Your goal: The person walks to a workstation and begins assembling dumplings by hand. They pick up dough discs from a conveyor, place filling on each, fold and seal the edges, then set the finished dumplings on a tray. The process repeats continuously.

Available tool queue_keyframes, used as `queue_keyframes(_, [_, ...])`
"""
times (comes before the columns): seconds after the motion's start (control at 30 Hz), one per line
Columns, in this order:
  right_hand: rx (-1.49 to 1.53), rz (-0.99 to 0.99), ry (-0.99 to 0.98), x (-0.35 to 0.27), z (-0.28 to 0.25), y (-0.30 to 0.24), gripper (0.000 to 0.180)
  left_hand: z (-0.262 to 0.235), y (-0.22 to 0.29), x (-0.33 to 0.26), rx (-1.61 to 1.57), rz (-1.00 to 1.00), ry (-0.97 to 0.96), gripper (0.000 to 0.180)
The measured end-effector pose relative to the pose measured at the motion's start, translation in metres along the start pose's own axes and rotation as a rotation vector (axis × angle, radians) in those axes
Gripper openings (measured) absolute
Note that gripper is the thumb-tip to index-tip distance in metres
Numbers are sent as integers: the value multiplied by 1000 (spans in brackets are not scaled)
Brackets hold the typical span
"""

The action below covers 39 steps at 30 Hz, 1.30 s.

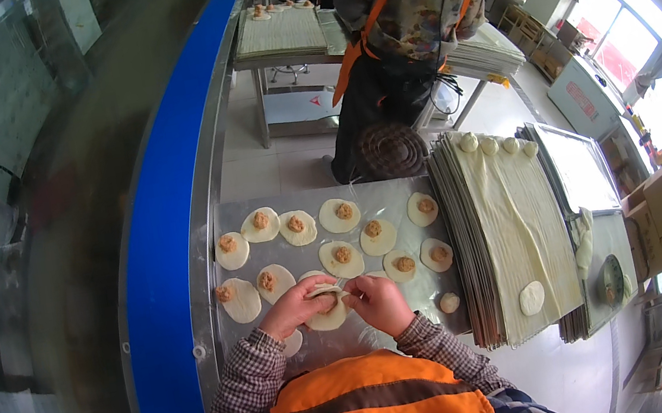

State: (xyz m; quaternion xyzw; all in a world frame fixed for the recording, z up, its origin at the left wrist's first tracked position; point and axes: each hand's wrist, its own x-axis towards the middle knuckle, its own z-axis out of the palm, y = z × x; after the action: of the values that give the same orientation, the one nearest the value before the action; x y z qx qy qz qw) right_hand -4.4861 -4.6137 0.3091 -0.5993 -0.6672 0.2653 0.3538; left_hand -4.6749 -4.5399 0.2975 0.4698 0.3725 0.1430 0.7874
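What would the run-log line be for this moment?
left hand: pinching dumpling wrapper | right hand: folding same wrapper | nearby: filled wrappers on metal table | right: stacked trays

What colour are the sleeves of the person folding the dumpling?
Brown-and-white check sleeves, seen in the head view.

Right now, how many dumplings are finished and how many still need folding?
Done: a few closed dumplings sit at the far end of the cloth-covered tray stack. In hand: the left hand and right hand pinch one wrapper around its filling. Left: about a dozen open wrappers with filling lie flat on the metal table.
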Motion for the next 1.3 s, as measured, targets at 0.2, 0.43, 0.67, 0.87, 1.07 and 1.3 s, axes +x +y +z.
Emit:
queue_keyframes(0.2, [380, 261, 57, 0, 5, 7, 15, 4, -4, 6, 341, 61, 72, 33])
queue_keyframes(0.43, [279, 125, 33, -6, 0, 5, 11, 4, 16, 12, 607, -104, -95, 36])
queue_keyframes(0.67, [163, 132, 88, -14, 3, 11, 11, 15, 0, 11, 198, -126, 117, 39])
queue_keyframes(0.87, [130, 123, 8, -16, 3, 15, 11, 15, -6, 21, 678, 164, 45, 35])
queue_keyframes(1.07, [206, 137, -37, -16, 1, 14, 14, 8, 5, 31, 883, 29, -151, 34])
queue_keyframes(1.3, [597, 362, 85, -19, 2, 23, 12, 14, -18, 21, -384, -42, -53, 38])
